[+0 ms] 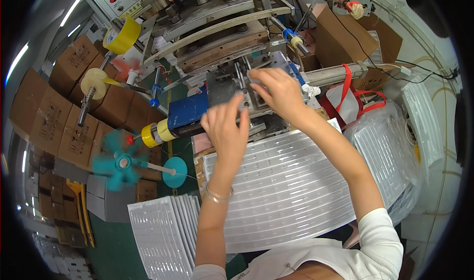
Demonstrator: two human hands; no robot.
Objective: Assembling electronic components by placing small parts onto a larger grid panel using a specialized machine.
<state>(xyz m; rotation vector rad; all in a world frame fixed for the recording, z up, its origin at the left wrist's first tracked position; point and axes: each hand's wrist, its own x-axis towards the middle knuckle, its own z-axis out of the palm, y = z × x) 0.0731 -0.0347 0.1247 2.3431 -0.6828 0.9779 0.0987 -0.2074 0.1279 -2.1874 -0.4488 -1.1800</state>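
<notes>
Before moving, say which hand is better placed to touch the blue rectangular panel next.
Probably the left hand: it appears nearest the blue panel, while the right hand is farther right, by the grey metal plate.

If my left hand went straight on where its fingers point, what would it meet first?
Probably the grey metal plate just beyond your left hand, though how high the hand sits is unclear.

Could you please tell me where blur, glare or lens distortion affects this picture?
In the head view, the teal fan's blades are smeared by motion, and the left hand looks slightly blurred at the fingertips; in the same view, bright reflections streak the shiny panels, the ceiling lights look blown out, straight edges bow, and the corners go black.
</notes>
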